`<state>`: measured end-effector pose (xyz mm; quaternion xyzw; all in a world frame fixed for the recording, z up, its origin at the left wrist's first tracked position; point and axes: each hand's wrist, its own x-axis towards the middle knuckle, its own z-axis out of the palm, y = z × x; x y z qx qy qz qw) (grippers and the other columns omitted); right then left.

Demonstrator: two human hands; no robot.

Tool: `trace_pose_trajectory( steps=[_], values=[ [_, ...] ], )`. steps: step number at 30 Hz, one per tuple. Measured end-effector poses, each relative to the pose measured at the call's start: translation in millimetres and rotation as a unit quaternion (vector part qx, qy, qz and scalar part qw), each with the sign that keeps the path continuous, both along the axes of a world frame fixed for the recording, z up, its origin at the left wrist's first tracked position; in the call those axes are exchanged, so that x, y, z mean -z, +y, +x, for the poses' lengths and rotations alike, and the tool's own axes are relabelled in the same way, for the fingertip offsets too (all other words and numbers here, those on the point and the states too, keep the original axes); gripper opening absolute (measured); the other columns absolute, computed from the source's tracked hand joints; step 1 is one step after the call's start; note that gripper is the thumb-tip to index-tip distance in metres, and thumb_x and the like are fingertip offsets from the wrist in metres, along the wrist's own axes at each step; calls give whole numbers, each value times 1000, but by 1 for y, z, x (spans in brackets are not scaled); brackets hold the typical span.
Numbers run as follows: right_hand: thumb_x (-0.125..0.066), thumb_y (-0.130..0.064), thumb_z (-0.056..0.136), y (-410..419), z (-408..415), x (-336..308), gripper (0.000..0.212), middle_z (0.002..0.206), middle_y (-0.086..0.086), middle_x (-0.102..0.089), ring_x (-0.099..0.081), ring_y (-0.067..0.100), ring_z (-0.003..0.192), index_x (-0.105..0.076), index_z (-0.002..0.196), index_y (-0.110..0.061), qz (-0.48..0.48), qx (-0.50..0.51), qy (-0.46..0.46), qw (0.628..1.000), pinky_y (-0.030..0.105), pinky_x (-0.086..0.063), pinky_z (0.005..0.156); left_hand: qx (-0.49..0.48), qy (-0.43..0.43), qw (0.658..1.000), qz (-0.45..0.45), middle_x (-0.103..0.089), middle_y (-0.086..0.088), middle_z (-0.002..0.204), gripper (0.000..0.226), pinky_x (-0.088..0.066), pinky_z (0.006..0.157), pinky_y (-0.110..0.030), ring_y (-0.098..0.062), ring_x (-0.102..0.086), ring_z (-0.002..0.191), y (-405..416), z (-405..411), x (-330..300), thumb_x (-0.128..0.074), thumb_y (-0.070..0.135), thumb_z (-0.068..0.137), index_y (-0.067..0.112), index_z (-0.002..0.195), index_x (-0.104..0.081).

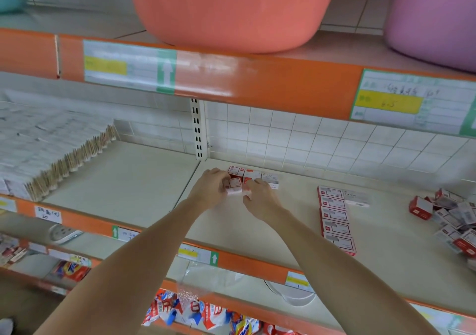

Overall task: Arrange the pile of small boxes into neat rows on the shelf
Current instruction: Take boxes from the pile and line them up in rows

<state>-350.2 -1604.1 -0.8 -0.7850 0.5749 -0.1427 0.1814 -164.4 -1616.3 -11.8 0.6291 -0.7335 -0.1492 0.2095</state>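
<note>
Our left hand (210, 189) curls round a small red-and-white box (234, 186), pinching it, while our right hand (260, 200) closes its fingertips on the box's right end (what it grips beneath is hidden), probably to square the box against the back row (253, 175) by the tiled wall. To the right on the shelf (144, 185) lies a finished column (336, 221), and far right the loose pile (453, 221) waits.
</note>
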Motion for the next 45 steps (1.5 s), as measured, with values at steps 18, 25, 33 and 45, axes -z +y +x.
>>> trace_pose_trajectory(
  steps=[18, 25, 33, 45],
  values=[
    [-51, -17, 91, 5, -13, -1, 36, 132, 5, -51, -42, 25, 126, -56, 127, -17, 24, 40, 29, 998, 36, -39, 105, 117, -129, 982, -70, -60, 6, 120, 29, -45, 82, -31, -19, -50, 106, 30, -14, -7, -57, 27, 90, 21, 118, -64],
    [-50, -17, 92, 4, -7, -1, 41, 132, 4, -50, -42, 25, 127, -54, 134, -20, 30, 0, 43, 999, 37, -40, 104, 22, -165, 984, -61, -53, -2, 119, 28, -43, 88, -33, -22, -52, 110, 28, -25, -8, -49, 24, 99, 18, 123, -61],
    [-51, -20, 92, 4, -5, 3, 39, 127, 4, -51, -42, 25, 124, -55, 131, -20, 12, -16, 72, 997, 36, -40, 102, -41, -168, 983, -59, -54, -1, 114, 25, -41, 85, -30, -21, -53, 104, 18, -31, -9, -50, 14, 95, 18, 116, -61],
    [-51, -18, 92, 0, -7, 2, 37, 127, 5, -52, -43, 26, 122, -58, 128, -18, 11, -18, 73, 997, 37, -41, 100, -45, -160, 985, -37, -53, -3, 117, 31, -44, 85, -32, -22, -53, 105, 11, -35, -13, -50, 9, 93, 17, 122, -57]
  ],
)
